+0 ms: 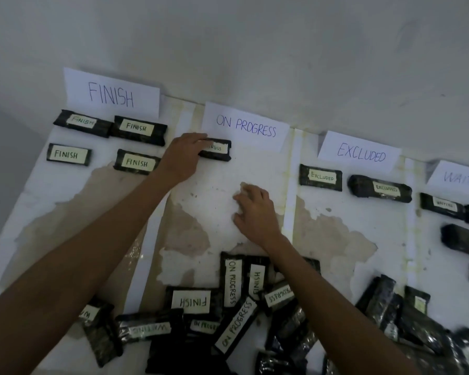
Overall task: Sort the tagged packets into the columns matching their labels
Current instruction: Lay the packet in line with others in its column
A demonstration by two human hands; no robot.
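My left hand point(183, 155) holds the left end of a black packet tagged ON PROGRESS point(218, 150), which lies just below the ON PROGRESS sign point(245, 127). My right hand point(255, 212) rests on the bare white surface in the middle of that column, fingers loosely curled, holding nothing. Several FINISH packets point(137, 128) lie under the FINISH sign point(110, 94). Two EXCLUDED packets point(321, 177) lie under the EXCLUDED sign point(360, 154). A heap of unsorted tagged packets point(228, 307) lies near me.
A partly cut-off WAITING sign point(460, 177) and several packets point(441, 205) sit at the right edge. More loose black packets point(406, 318) pile at the lower right. White strips point(289, 185) divide the columns. A wall rises behind the signs.
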